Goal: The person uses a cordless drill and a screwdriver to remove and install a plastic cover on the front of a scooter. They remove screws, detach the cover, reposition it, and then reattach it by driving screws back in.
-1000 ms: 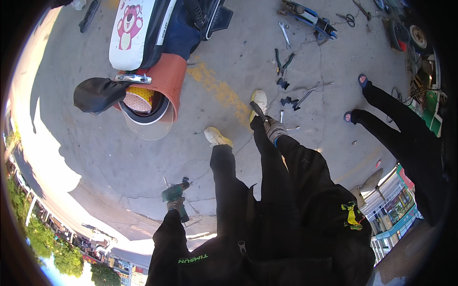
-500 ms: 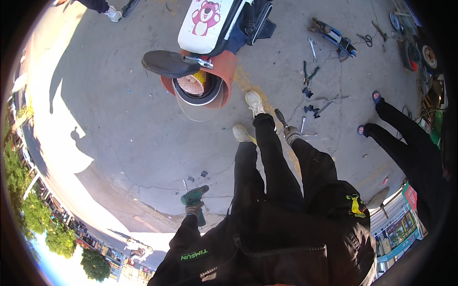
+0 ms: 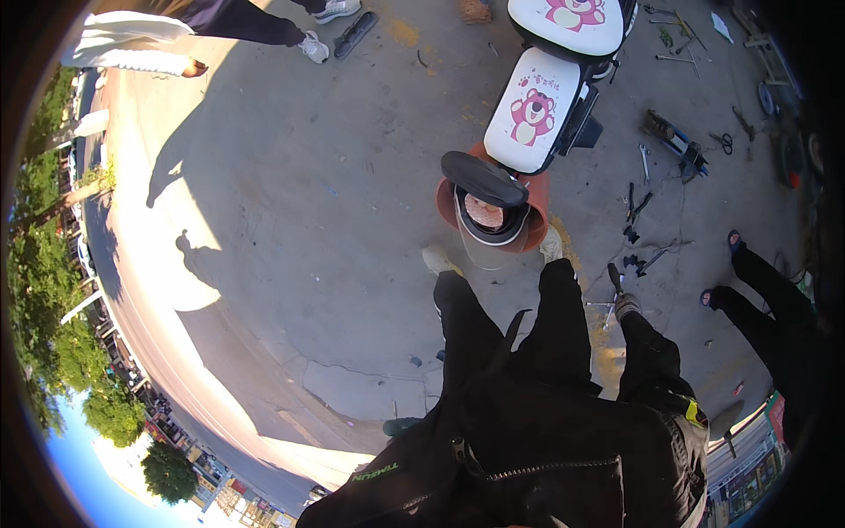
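- The right hand [image 3: 628, 305], in a grey glove, is right of centre in the frame, its fingers closed around the lower end of a dark tool [image 3: 614, 277].
- The tool's long axis runs steeply, from the hand up and slightly left; its broad dark end points toward the top of the frame, and it narrows toward the glove.
- The left hand is hidden by the black jacket [image 3: 537, 449], so I cannot tell how its fingers stand. A dark green piece [image 3: 401, 426] juts out leftward beside the jacket, at the lower middle of the frame, its visible part lying roughly level.
- Just left of the right hand, thin metal tools [image 3: 607, 310] lie crossed on the concrete ground [image 3: 352, 194].
- Above the hand are black pieces [image 3: 630, 261] and rod-like tools [image 3: 658, 253], the latter slanting up to the right.
- Higher up lie open pliers [image 3: 637, 204], then a wrench [image 3: 644, 163] with its long axis nearly upright in the frame.
- A blue jack [image 3: 676, 143] at the upper right slants down to the right, near the scissors [image 3: 723, 141].
- At the upper middle, a scooter's white seat [image 3: 532, 110] leads down to a reddish-brown basket [image 3: 538, 204] holding a helmet with a clear visor [image 3: 489, 253].
- Another person's sandalled feet [image 3: 735, 238] show at the right; a second person's white sleeve [image 3: 141, 60] shows at the upper left.
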`<state>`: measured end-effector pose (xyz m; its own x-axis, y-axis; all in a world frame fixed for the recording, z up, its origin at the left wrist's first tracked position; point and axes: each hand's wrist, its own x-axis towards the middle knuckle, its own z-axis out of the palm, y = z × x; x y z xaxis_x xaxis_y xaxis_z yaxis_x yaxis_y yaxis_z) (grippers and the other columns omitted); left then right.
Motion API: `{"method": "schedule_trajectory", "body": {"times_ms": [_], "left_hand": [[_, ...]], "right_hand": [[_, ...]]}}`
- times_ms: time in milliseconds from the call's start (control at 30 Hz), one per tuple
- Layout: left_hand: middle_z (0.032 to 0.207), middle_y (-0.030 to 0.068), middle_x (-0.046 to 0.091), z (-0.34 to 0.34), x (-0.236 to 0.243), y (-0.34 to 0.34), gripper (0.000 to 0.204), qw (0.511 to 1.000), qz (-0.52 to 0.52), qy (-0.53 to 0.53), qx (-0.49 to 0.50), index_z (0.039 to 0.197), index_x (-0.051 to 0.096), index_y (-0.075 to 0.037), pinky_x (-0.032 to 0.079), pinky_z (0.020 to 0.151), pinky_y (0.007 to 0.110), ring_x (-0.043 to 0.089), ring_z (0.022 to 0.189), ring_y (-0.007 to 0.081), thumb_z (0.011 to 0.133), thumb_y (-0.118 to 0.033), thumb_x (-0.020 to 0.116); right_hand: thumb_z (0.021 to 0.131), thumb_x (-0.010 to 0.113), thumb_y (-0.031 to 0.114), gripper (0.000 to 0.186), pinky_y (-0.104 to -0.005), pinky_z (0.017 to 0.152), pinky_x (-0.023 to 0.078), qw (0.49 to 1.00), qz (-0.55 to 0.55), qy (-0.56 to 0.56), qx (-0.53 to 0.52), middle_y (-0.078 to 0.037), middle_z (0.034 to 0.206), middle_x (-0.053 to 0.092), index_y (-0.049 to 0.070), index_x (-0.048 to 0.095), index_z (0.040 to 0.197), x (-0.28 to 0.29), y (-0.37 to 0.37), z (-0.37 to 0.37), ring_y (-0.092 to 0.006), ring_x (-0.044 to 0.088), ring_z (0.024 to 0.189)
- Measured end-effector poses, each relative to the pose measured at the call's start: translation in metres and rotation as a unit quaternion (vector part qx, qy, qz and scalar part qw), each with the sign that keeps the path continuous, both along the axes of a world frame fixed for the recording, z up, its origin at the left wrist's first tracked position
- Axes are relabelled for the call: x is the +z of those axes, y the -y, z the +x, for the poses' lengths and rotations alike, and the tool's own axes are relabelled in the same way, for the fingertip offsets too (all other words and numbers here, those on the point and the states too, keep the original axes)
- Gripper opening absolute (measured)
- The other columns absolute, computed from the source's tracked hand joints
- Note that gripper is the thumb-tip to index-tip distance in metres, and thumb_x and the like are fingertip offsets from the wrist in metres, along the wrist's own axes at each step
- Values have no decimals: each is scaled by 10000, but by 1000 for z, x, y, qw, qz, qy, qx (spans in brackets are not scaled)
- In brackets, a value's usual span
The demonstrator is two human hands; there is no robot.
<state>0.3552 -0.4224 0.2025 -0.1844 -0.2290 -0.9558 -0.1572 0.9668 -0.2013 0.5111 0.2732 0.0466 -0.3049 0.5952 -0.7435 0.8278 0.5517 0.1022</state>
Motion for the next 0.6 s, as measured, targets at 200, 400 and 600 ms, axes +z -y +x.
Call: {"method": "schedule_trajectory", "body": {"times_ms": [200,400,600], "left_hand": [[1307,100,584,-125,-19,106,379,999,28,-23,-4,1160,642,-184,441,981,414,531,1216,264,808,-318,674],[1075,113,702,-365,-61,93,414,986,71,-103,-106,1089,675,-140,523,861,434,665,976,314,724,-313,767],[1262,70,645,-609,-65,-43,448,981,120,-153,26,1193,634,-84,488,950,346,618,1118,218,843,-348,727]], "right_hand": [[965,513,315,294,-461,829,507,978,-27,204,19,-184,1012,671,89,656,1086,14,78,-1,-336,646,987],[966,510,331,313,-441,912,507,917,-121,372,83,-191,1115,668,101,656,1120,24,172,32,-316,638,1101],[917,555,304,307,-439,832,543,937,-98,245,-229,-191,1031,703,80,707,1062,43,321,-131,-323,679,1019]]}}
